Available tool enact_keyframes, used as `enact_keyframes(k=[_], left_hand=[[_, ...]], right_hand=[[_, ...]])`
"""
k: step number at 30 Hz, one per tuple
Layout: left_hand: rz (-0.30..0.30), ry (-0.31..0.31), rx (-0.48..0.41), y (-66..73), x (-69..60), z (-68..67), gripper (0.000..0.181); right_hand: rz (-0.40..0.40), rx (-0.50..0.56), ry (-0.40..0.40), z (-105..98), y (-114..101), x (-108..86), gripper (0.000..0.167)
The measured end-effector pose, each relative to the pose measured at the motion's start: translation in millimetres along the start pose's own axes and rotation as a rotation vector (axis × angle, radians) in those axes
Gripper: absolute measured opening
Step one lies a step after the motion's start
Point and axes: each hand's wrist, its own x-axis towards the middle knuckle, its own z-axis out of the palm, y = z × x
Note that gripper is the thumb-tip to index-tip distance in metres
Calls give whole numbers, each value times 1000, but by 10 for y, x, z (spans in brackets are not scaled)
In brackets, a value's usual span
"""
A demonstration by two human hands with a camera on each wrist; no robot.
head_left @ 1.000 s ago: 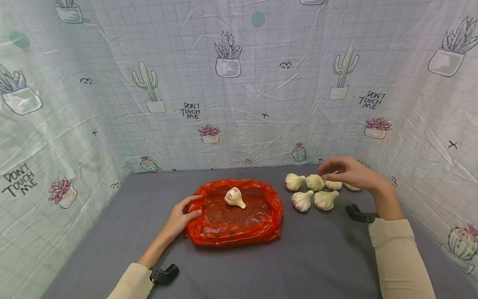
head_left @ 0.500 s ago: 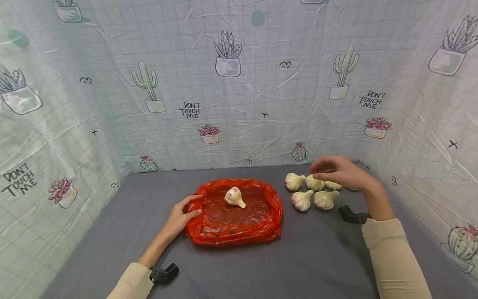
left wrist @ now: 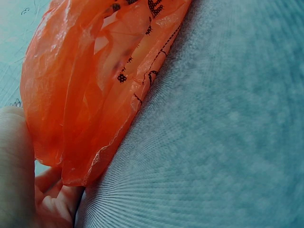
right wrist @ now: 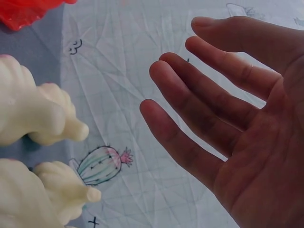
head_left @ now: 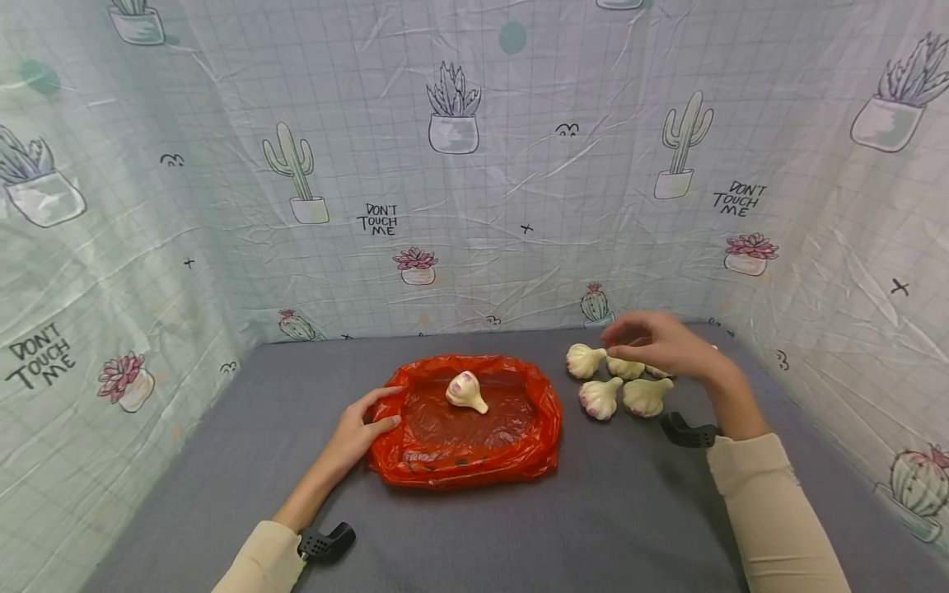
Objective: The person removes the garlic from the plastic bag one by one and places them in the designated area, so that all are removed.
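Observation:
A red plastic bag [head_left: 463, 475] lies spread like a shallow tray in the middle of the head view. One garlic bulb [head_left: 466, 390] sits inside it. My left hand [head_left: 352, 430] holds the bag's left side, its thumb and fingers spread around the edge; the left wrist view shows the bag's printed side [left wrist: 95, 95] close by. Over a group of garlic bulbs [head_left: 599, 399] on the right hovers my right hand [head_left: 663, 342], partly covering the back ones. In the right wrist view the fingers [right wrist: 190, 109] are slightly bent, apart from the bulbs [right wrist: 28, 109], with nothing held.
The grey cloth-covered table [head_left: 474, 543] ends at the back against a hanging curtain [head_left: 511, 206] printed with cacti, which also closes in both sides. Black wrist cameras [head_left: 326, 541] are strapped at both wrists.
My right hand has shifted left above the garlic bulbs, from the far right ones toward the middle of the back row. The left hand and bag have stayed in place.

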Motion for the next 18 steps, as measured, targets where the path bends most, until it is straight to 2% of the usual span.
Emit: enact_keyframes(k=[7,13,18], left_hand=[[7,-6,-10,-6,5,3,47],[9,-2,2,-3,4,8,47],[0,-3,-4,2,1,13,47]], right_hand=[[-8,-11,3,51,-47,40,27],[-22,26,-4,117,-65,74,27],[-25,12,-7,171,-79,115,26]])
